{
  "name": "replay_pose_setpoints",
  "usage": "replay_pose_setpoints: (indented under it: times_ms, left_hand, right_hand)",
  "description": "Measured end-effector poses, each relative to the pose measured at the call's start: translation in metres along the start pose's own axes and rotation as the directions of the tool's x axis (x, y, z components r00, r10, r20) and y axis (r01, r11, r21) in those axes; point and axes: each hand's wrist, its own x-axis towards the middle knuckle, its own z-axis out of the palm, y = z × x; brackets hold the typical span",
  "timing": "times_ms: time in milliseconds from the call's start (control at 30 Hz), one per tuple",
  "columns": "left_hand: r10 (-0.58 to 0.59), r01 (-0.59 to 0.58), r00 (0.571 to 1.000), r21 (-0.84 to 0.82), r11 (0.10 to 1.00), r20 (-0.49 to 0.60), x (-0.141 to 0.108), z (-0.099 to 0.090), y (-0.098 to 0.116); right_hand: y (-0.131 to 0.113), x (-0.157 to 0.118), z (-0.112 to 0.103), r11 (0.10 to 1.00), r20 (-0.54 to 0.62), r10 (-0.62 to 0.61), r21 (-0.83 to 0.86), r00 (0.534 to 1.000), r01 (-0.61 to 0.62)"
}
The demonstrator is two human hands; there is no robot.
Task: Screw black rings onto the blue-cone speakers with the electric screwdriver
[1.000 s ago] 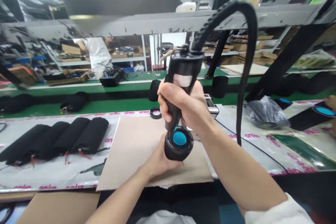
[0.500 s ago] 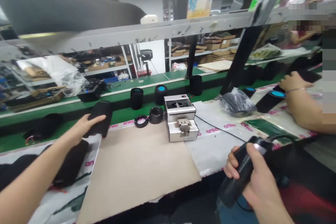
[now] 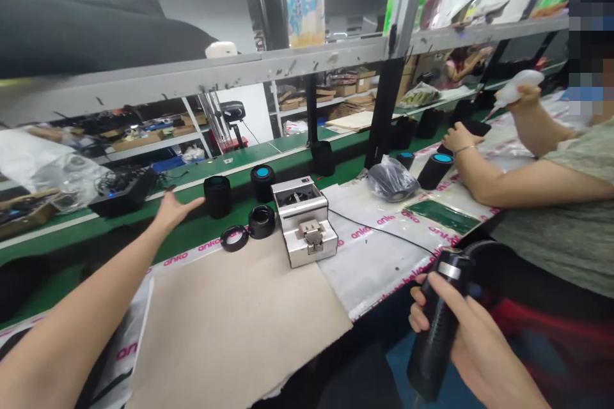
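Note:
My left hand point(image 3: 173, 212) reaches over the green bench, thumb and fingers apart, holding nothing. Its thumb points at a black cylindrical speaker point(image 3: 217, 197); whether they touch is unclear. Beside that stands another black speaker with a blue top point(image 3: 263, 183). My right hand point(image 3: 453, 313) is wrapped round a black electric screwdriver point(image 3: 434, 339), tip downward, off the bench's front edge. A silver screw feeder point(image 3: 307, 223) sits at the middle. To its left lie a black ring point(image 3: 235, 238) and a short black round part point(image 3: 261, 222).
Beige cardboard point(image 3: 240, 319) covers the near bench. A plastic-wrapped dark part point(image 3: 392, 177) lies right of the feeder. A co-worker's hands point(image 3: 463, 137) hold a dark part and a white squeeze bottle point(image 3: 518, 88). A metal shelf beam point(image 3: 268, 67) crosses above.
My left hand has let go of the black cylindrical piece and moved toward the standing speaker. The view has turned right. My right hand still grips the screwdriver, now more upright.

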Motion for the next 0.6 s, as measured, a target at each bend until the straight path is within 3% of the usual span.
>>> replay_pose_setpoints:
  times_ms: [133, 233, 333, 433, 533, 600]
  left_hand:
    - [-0.065, 0.055, 0.992, -0.093, 0.994, -0.106, 0.020, 0.063, 0.025]
    - [-0.106, 0.082, 0.984, -0.164, 0.983, -0.142, 0.022, 0.080, 0.034]
    - [-0.137, 0.093, 0.970, -0.215, 0.972, -0.198, 0.015, 0.071, 0.031]
    - [-0.140, 0.071, 0.955, -0.260, 0.963, -0.260, -0.004, 0.046, 0.023]
    - [-0.123, 0.035, 0.951, -0.295, 0.955, -0.284, -0.042, 0.015, 0.017]
    - [-0.114, 0.022, 0.950, -0.303, 0.953, -0.290, -0.080, -0.004, 0.014]
  right_hand:
    - [-0.003, -0.014, 0.014, 0.991, 0.055, -0.019, -0.130, 0.998, 0.026]
    - [-0.010, -0.030, 0.032, 0.988, 0.079, -0.124, -0.083, 0.989, 0.130]
    - [-0.015, -0.041, 0.052, 0.977, 0.185, -0.200, -0.034, 0.962, 0.209]
    - [-0.013, -0.039, 0.080, 0.981, 0.406, -0.137, -0.073, 0.904, 0.182]
    - [-0.002, -0.023, 0.126, 0.920, 0.609, -0.006, -0.306, 0.793, 0.243]
    - [0.010, -0.008, 0.168, 0.796, 0.703, 0.078, -0.471, 0.707, 0.381]
